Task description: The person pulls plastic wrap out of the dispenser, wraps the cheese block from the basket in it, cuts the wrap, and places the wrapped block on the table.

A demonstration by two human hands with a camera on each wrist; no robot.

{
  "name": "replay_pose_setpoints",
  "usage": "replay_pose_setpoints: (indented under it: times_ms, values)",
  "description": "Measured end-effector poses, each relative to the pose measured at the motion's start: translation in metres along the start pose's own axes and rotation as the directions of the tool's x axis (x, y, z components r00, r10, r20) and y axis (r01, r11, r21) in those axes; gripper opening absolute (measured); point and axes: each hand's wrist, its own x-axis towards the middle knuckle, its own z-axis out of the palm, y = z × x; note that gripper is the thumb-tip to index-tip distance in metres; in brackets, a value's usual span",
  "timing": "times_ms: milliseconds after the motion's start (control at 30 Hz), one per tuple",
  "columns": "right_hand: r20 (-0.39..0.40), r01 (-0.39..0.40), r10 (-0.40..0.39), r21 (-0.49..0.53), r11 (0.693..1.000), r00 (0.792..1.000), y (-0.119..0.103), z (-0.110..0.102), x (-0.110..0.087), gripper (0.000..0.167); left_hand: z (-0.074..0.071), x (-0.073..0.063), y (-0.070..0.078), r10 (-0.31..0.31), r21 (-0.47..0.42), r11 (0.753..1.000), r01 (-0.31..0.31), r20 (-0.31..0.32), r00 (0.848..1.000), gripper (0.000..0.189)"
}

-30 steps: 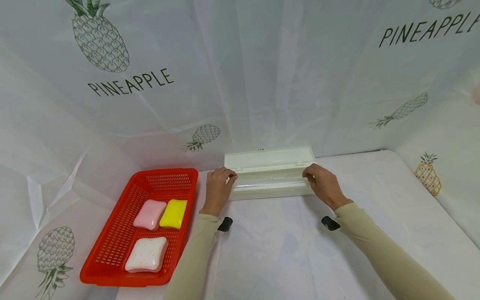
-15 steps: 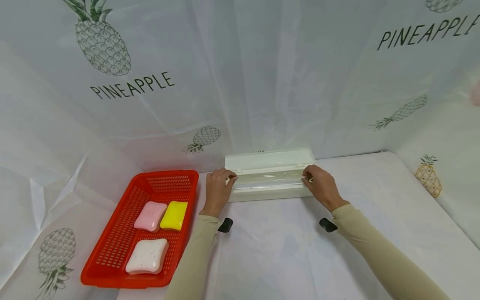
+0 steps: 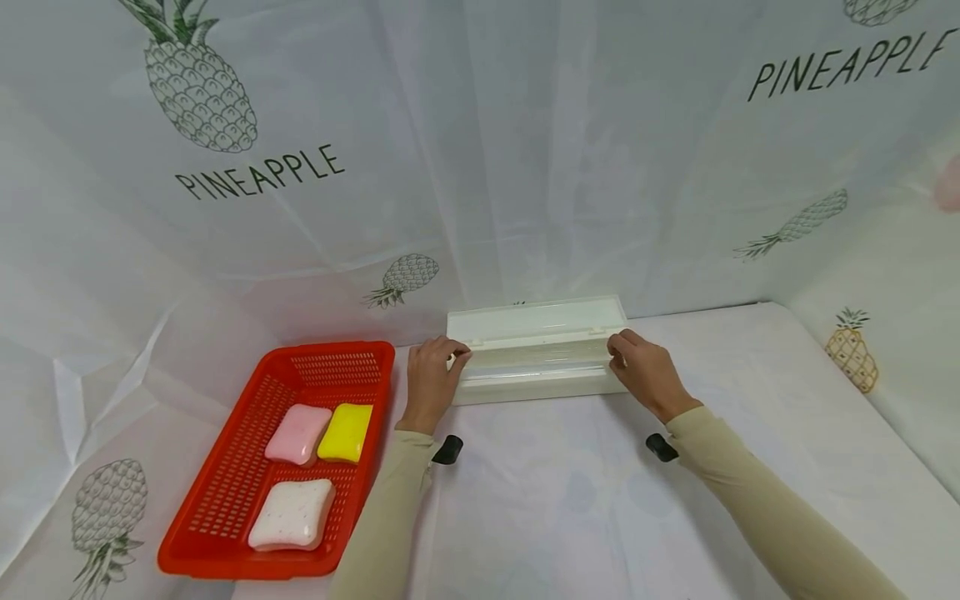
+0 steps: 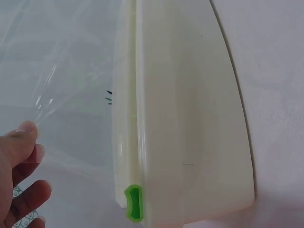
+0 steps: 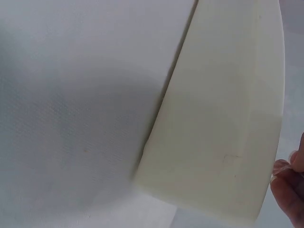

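A long white cling film dispenser [image 3: 540, 389] lies at the back of the table, its lid [image 3: 536, 315] raised against the cloth behind. Clear film [image 4: 52, 80] stretches above it, creased near the left fingertips in the left wrist view. My left hand [image 3: 431, 379] pinches the film at the left end between thumb and index finger. At the right end, my right hand [image 3: 648, 375] pinches the film's other side; only its fingertips [image 5: 285, 190] show in the right wrist view. A green slide cutter [image 4: 134, 203] sits on the dispenser's edge.
Left of the left arm stands a red plastic basket [image 3: 210, 492] with a pink soap bar [image 3: 297, 434], a yellow one [image 3: 346, 432] and a white one [image 3: 292, 514]. A pineapple-print cloth [image 3: 525, 150] hangs directly behind the dispenser. White cloth covers the table [image 3: 540, 500].
Both hands keep their pinch at the dispenser's ends, with only tiny shifts. Wrinkles seen in the film half a second ago look smoother now. The head view has moved slightly.
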Motion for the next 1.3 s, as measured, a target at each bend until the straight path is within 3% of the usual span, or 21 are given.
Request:
replay_pose_setpoints:
  times_ms: [267,567,867,1133,1300]
  values:
    - [0.020,-0.001,0.000,0.046,0.999,1.000,0.002,-0.002,-0.001,0.020,0.000,-0.002,-0.002,-0.002,-0.011,1.000,0.002,0.005,1.000,0.008]
    - [0.086,-0.128,0.123,0.055,0.990,0.989,-0.002,-0.013,0.001,0.024,-0.006,-0.004,-0.004,-0.002,0.002,1.000,0.002,0.012,1.000,0.009]
    - [0.264,-0.138,0.113,0.079,0.987,0.958,0.003,-0.035,0.002,0.013,-0.008,-0.010,-0.006,-0.018,0.031,0.999,0.017,0.033,0.999,0.012]
    - [0.291,-0.144,0.118,0.072,0.987,0.950,0.008,-0.045,0.007,0.013,-0.008,-0.014,-0.007,-0.028,0.046,0.999,0.027,0.036,0.999,0.014]
    - [0.300,-0.160,0.107,0.158,0.974,0.948,0.012,-0.048,0.007,0.016,-0.007,-0.015,-0.009,-0.044,0.042,0.998,0.043,0.033,0.998,0.013]
